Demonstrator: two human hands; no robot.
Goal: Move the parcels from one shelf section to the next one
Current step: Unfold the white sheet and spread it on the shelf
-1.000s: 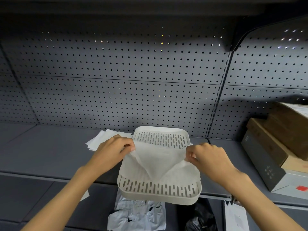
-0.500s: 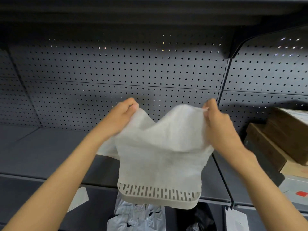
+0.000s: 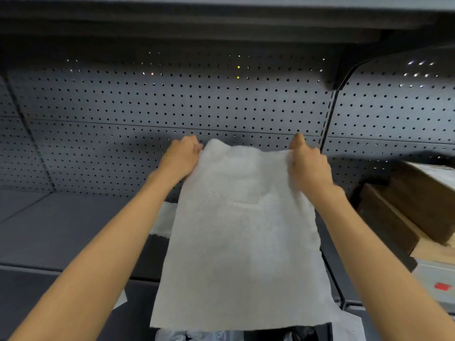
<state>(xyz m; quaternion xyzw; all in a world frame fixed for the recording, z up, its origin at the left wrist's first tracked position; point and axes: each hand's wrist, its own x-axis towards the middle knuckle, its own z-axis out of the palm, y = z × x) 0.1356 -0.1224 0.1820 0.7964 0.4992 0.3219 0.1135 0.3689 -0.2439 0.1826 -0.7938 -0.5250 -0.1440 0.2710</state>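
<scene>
A white foam wrapping sheet (image 3: 242, 232) hangs spread out in front of me, held up by its two top corners. My left hand (image 3: 182, 156) pinches the top left corner and my right hand (image 3: 306, 161) grips the top right corner. The sheet hides the slotted white tray that stood on the grey shelf (image 3: 61, 230) behind it. More white sheet (image 3: 163, 221) lies on the shelf just left of the hanging sheet. Cardboard parcels (image 3: 416, 205) are stacked in the shelf section to the right.
A perforated grey back panel (image 3: 172, 104) runs behind the shelf, with an upright divider (image 3: 327, 119) between sections. A white box with a red mark (image 3: 438, 284) sits under the cardboard parcels. Grey and black plastic bags (image 3: 221, 335) lie below the shelf edge.
Both hands lifted the white sheet out of the slotted tray and raised it. It now hangs unfolded and flat, covering the tray from view.
</scene>
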